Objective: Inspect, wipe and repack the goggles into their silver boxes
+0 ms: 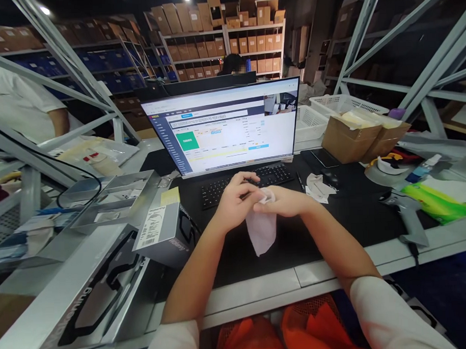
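The left hand [239, 200] and right hand [284, 199] pinch the bunched top of the white cloth [262, 232] near the computer keyboard [214, 193], its tail hanging over the black desk mat [296, 243]; a loosened finger could let the cloth slip and drop.

My left hand [236, 202] and right hand [285, 200] hide some of the white cloth [261, 232].
The screen [279, 134] has writing [216, 131] too tiny to read; the left edge cuts off a person [18, 103].

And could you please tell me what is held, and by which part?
A pale cloth-like sheet, by its bunched top, between left hand and right hand.
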The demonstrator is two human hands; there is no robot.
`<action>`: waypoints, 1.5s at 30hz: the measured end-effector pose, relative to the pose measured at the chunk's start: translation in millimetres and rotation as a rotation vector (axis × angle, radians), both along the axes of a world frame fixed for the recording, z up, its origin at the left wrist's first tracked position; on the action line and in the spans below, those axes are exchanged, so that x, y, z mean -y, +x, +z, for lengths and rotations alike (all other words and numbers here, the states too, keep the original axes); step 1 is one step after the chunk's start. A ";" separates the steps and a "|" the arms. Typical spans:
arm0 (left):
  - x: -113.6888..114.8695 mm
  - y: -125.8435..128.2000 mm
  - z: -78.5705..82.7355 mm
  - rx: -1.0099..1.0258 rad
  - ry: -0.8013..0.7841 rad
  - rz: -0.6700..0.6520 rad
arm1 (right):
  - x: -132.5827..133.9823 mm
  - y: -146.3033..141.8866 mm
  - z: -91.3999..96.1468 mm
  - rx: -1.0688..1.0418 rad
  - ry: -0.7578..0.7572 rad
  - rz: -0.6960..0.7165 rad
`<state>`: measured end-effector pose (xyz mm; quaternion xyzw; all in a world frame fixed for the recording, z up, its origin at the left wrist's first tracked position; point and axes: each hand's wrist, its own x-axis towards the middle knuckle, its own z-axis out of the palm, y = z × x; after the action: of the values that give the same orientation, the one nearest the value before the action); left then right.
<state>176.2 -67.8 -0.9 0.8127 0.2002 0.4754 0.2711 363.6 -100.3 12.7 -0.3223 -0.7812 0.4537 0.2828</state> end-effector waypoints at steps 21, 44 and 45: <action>-36.5 108.1 -17.3 -0.615 -0.190 0.286 | 18.6 119.5 28.0 0.387 0.155 -0.770; 25.6 -31.7 43.1 -0.090 -0.056 0.394 | 55.6 8.6 34.3 0.162 0.417 -0.154; 25.4 -33.7 38.4 -0.092 -0.068 0.389 | 57.7 11.6 35.2 0.128 0.385 -0.129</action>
<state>142.5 -93.1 37.5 0.7699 0.3815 0.4741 0.1921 375.1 -157.9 47.8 -0.3398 -0.8477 0.2555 0.3173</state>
